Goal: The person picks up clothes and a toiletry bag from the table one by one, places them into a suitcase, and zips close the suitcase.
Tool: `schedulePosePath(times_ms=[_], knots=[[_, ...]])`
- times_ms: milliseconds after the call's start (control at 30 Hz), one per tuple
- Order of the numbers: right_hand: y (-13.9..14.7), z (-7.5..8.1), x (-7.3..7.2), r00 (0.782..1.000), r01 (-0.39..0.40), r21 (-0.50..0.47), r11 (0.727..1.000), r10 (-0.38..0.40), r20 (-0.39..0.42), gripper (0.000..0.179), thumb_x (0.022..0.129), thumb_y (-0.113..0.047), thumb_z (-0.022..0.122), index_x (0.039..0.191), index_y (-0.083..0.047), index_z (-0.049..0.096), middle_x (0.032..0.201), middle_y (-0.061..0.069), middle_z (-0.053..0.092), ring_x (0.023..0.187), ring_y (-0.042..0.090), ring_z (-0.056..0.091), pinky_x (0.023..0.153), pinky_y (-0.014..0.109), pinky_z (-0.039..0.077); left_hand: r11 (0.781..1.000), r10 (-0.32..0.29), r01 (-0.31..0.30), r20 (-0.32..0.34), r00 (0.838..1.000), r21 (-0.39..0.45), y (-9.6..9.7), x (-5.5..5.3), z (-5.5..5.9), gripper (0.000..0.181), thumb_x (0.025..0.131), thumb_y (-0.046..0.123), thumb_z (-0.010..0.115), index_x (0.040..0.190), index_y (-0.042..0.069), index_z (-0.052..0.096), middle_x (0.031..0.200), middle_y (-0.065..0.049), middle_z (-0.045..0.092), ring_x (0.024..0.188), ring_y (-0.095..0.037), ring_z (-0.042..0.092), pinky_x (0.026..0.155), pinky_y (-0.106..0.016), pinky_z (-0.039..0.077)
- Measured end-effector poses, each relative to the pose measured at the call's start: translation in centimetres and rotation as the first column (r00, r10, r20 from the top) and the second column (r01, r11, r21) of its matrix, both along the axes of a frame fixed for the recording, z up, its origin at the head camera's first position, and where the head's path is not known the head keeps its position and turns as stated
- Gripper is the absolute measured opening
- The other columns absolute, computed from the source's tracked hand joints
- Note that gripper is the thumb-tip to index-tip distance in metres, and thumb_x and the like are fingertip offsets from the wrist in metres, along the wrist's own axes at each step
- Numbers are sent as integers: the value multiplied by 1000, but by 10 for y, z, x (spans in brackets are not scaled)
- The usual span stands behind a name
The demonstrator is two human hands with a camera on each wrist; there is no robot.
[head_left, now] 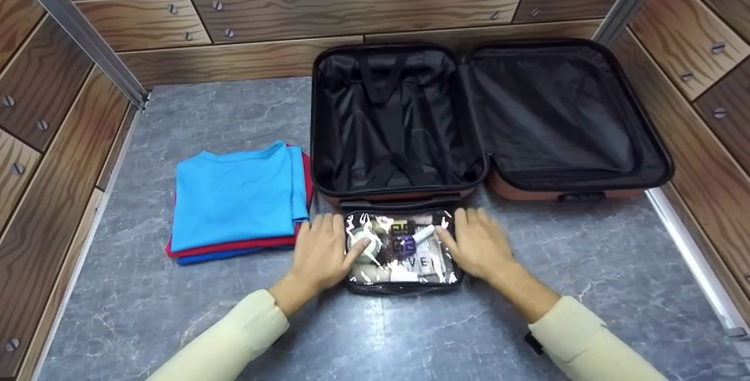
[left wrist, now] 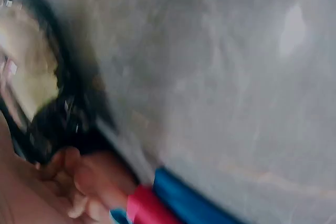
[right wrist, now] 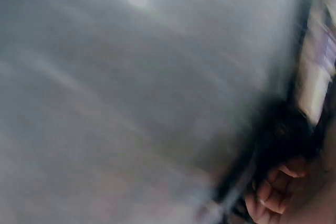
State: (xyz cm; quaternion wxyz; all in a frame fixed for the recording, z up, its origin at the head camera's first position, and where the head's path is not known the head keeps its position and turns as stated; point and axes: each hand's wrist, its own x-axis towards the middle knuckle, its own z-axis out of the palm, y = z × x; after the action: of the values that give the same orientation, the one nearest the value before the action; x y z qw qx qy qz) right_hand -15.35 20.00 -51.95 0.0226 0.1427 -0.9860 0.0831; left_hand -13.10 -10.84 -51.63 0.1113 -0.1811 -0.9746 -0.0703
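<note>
A clear-topped toiletry bag with black edging lies in front of the suitcase in the head view. Through its top show a purple item, a white-capped tube and a round jar. My left hand grips the bag's left side, its thumb over the clear top. On the opposite side my right hand holds the bag the same way. Curled fingers at the bag's dark side appear in the left wrist view, near the folded clothes. The right wrist view is blurred, with curled fingers beside the bag.
An open black-lined suitcase lies behind the bag, its lid half spread to the right. Left of it sits a stack of folded clothes, a light blue shirt over red and dark blue ones. Wood-patterned walls enclose the grey surface.
</note>
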Motion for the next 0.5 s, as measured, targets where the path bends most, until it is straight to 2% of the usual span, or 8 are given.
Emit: schedulePosePath(times_ms=[100,200,333,500], knots=[[-5,-9,-2,1000,9,-24,1000,-9,10,55,102,-51,43,104,3,53,93,24,60,93,40,55,80,55,48,999,-1,0,37,999,33,1,-1,-5,57,99,60,41,95,4,49,84,-12,57,77,-30,56,72,-42,45],[-7,-15,-2,1000,15,-27,1000,-15,0,52,102,-49,44,101,3,53,93,25,60,94,40,54,82,55,46,999,-7,6,32,999,45,2,-2,-10,54,98,58,43,93,4,47,82,-13,57,77,-31,57,73,-43,46],[-8,-17,-2,1000,24,-39,999,-25,-10,51,102,-47,45,100,3,53,97,26,59,97,41,53,85,55,44,999,-10,9,27,1000,45,2,-5,-14,51,99,55,43,91,5,45,80,-12,55,76,-31,57,73,-43,46],[-8,-17,0,999,42,-48,998,-41,21,51,103,-48,46,102,3,54,101,25,58,101,42,53,87,56,44,1000,-10,9,45,999,17,5,-5,-17,47,101,51,40,91,5,45,78,-11,53,74,-28,54,71,-41,45]])
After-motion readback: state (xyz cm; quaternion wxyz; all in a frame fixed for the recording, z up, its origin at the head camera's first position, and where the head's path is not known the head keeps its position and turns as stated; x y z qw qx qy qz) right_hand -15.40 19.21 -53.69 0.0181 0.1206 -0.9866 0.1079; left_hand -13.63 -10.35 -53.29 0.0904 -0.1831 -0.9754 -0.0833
